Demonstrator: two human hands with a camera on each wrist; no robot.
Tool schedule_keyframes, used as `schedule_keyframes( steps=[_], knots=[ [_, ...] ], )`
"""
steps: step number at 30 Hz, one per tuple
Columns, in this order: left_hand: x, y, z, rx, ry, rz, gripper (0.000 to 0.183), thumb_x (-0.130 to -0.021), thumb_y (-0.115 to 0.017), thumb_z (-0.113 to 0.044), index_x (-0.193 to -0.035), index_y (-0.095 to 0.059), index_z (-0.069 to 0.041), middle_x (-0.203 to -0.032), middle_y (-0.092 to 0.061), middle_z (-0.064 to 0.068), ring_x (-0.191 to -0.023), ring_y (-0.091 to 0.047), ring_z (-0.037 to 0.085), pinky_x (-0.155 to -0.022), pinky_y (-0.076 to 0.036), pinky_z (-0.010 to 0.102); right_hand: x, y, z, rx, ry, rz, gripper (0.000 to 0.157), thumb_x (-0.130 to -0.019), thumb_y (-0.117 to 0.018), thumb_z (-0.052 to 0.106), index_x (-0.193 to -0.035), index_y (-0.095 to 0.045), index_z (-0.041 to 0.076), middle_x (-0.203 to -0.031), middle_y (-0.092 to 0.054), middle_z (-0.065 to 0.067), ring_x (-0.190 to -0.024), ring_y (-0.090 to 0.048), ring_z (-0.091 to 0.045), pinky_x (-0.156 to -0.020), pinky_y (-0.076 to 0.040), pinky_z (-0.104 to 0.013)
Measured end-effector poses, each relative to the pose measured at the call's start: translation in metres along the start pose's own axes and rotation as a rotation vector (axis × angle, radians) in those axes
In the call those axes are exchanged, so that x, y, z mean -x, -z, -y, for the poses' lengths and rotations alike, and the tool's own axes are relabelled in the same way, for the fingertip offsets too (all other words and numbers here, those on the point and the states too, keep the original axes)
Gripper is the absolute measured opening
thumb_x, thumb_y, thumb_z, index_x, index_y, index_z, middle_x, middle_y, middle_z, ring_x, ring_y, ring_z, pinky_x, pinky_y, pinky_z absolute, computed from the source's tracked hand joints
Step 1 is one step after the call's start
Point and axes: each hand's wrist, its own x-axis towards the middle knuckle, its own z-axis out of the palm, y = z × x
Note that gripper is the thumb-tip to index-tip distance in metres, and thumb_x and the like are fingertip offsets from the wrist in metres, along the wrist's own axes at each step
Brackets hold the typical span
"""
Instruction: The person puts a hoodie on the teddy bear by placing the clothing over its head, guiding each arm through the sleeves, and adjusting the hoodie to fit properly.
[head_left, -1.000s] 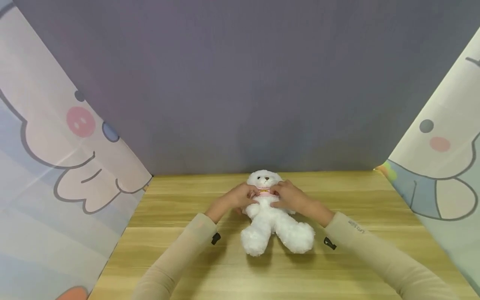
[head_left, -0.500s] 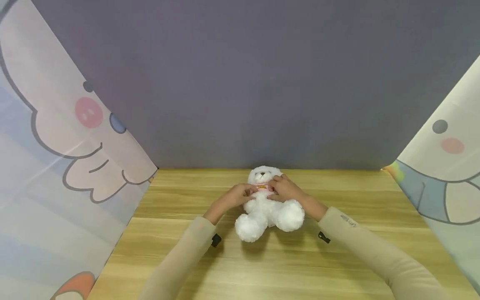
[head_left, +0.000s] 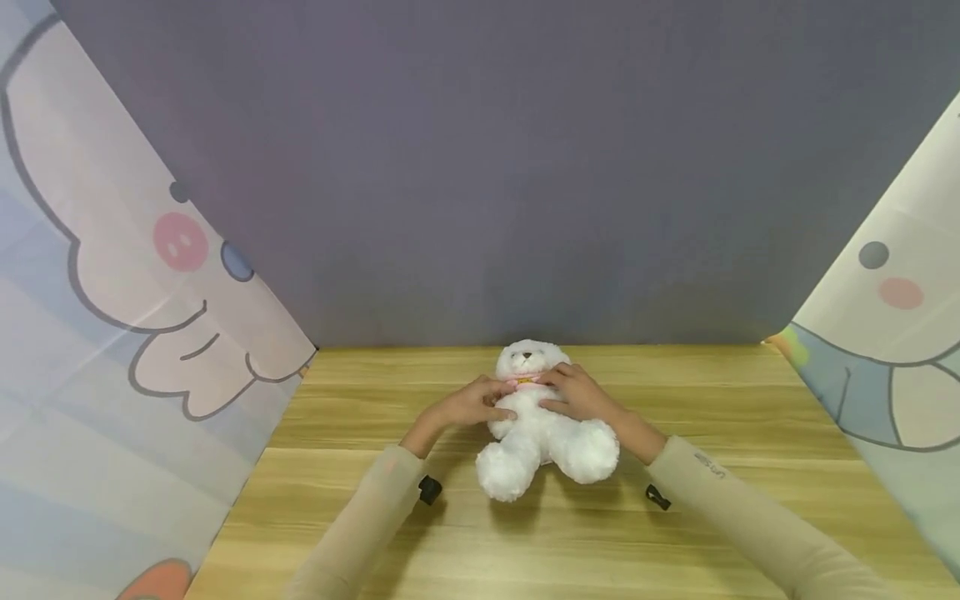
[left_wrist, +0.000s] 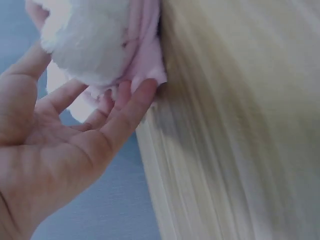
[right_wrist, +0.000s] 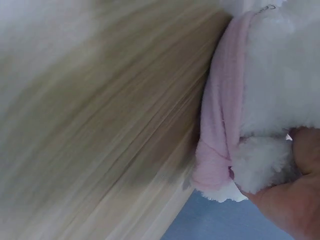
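Note:
A white plush teddy bear [head_left: 536,433] lies face up on the wooden table, head toward the grey back wall and legs spread toward the person. Pink cloth [head_left: 528,381] with a small gold-coloured detail goes round its neck; more pink cloth [right_wrist: 220,110] shows along its back in the right wrist view. My left hand [head_left: 472,402] holds the bear's left-hand side in the head view. In the left wrist view its fingers [left_wrist: 125,115] curl under the pink cloth. On the opposite side my right hand [head_left: 581,393] grips the bear at neck and arm, thumb lower on the chest.
The wooden table [head_left: 450,542] ends at the grey back wall [head_left: 555,183], close behind the bear's head. Cartoon-printed sheets [head_left: 150,292] stand on both sides. A small black piece [head_left: 429,490] hangs by the left sleeve, and a black strap end [head_left: 657,497] by the right.
The bear's legs have drawn up and its feet moved away from the person compared with a second ago. Both hands have stayed at its neck and sides. The head view has shifted slightly.

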Motion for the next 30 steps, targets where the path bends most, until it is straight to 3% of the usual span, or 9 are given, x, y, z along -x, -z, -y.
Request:
schedule_keyframes(
  steps=[1, 3, 6, 9, 12, 16, 21, 26, 30],
  knots=[
    [-0.001, 0.001, 0.003, 0.008, -0.011, 0.003, 0.022, -0.095, -0.072, -0.012, -0.111, -0.065, 0.0, -0.08, -0.054, 0.007, -0.069, -0.044, 0.013, -0.065, -0.043, 0.025, -0.002, -0.001, 0.0, 0.003, 0.005, -0.001, 0.031, -0.087, -0.081, 0.017, -0.108, -0.069, -0.001, -0.102, -0.064, -0.013, -0.09, -0.06, -0.028, -0.084, -0.048, -0.047],
    [-0.003, 0.003, 0.008, 0.012, 0.038, -0.019, 0.022, -0.09, -0.079, -0.013, -0.104, -0.065, -0.004, -0.078, -0.051, 0.002, -0.068, -0.042, 0.01, -0.062, -0.042, 0.023, -0.006, -0.004, 0.0, 0.018, 0.02, 0.002, 0.028, -0.087, -0.08, 0.018, -0.105, -0.068, 0.0, -0.099, -0.063, -0.012, -0.086, -0.058, -0.026, -0.082, -0.048, -0.044],
    [-0.001, 0.0, 0.014, -0.039, 0.166, -0.106, 0.027, -0.082, -0.086, -0.019, -0.097, -0.065, -0.01, -0.082, -0.048, 0.0, -0.076, -0.043, 0.011, -0.065, -0.04, 0.023, -0.011, -0.012, -0.001, 0.044, 0.052, 0.0, 0.026, -0.087, -0.08, 0.02, -0.098, -0.066, 0.001, -0.092, -0.059, -0.01, -0.079, -0.054, -0.023, -0.077, -0.046, -0.039],
    [0.007, -0.013, 0.017, -0.075, 0.239, -0.184, 0.029, -0.079, -0.089, -0.022, -0.094, -0.066, -0.013, -0.089, -0.049, 0.003, -0.085, -0.043, 0.015, -0.068, -0.041, 0.025, -0.006, -0.024, -0.003, 0.053, 0.068, -0.01, 0.025, -0.088, -0.079, 0.021, -0.094, -0.063, 0.003, -0.09, -0.055, -0.008, -0.077, -0.049, -0.021, -0.074, -0.045, -0.037],
    [0.014, -0.032, 0.014, -0.07, 0.271, -0.226, 0.031, -0.079, -0.089, -0.022, -0.098, -0.067, -0.013, -0.093, -0.047, 0.007, -0.083, -0.045, 0.016, -0.068, -0.043, 0.026, 0.008, -0.036, -0.005, 0.047, 0.075, -0.027, 0.022, -0.09, -0.077, 0.021, -0.091, -0.061, 0.006, -0.089, -0.051, -0.004, -0.077, -0.045, -0.018, -0.073, -0.043, -0.037],
    [0.018, -0.049, 0.006, -0.095, 0.329, -0.222, 0.044, -0.083, -0.086, -0.029, -0.121, -0.069, -0.013, -0.103, -0.044, 0.008, -0.083, -0.048, 0.015, -0.072, -0.048, 0.029, 0.023, -0.043, -0.011, 0.065, 0.118, -0.084, 0.021, -0.089, -0.076, 0.021, -0.088, -0.057, 0.011, -0.088, -0.048, 0.001, -0.077, -0.043, -0.013, -0.075, -0.043, -0.038],
    [0.022, -0.049, 0.002, -0.135, 0.313, -0.214, 0.057, -0.088, -0.081, -0.033, -0.139, -0.062, -0.013, -0.111, -0.046, 0.01, -0.088, -0.047, 0.016, -0.081, -0.05, 0.034, 0.022, -0.049, -0.021, 0.083, 0.194, -0.212, 0.024, -0.094, -0.07, 0.03, -0.088, -0.055, 0.013, -0.09, -0.049, 0.001, -0.078, -0.042, -0.014, -0.073, -0.042, -0.035],
    [0.03, -0.046, 0.0, -0.095, 0.365, -0.238, 0.043, -0.085, -0.085, -0.03, -0.119, -0.07, -0.01, -0.101, -0.05, 0.008, -0.084, -0.047, 0.017, -0.071, -0.048, 0.031, 0.017, -0.061, -0.021, 0.063, 0.23, -0.243, 0.036, -0.105, -0.049, 0.046, -0.089, -0.055, 0.014, -0.091, -0.049, 0.001, -0.079, -0.042, -0.015, -0.072, -0.042, -0.033],
    [0.032, -0.052, 0.0, -0.079, 0.381, -0.175, 0.03, -0.084, -0.085, -0.03, -0.102, -0.07, -0.012, -0.09, -0.05, 0.002, -0.08, -0.046, 0.013, -0.066, -0.043, 0.026, 0.027, -0.069, -0.022, 0.059, 0.262, -0.234, 0.043, -0.107, -0.038, 0.049, -0.087, -0.053, 0.015, -0.089, -0.048, 0.003, -0.078, -0.041, -0.014, -0.07, -0.042, -0.031]
  ],
)
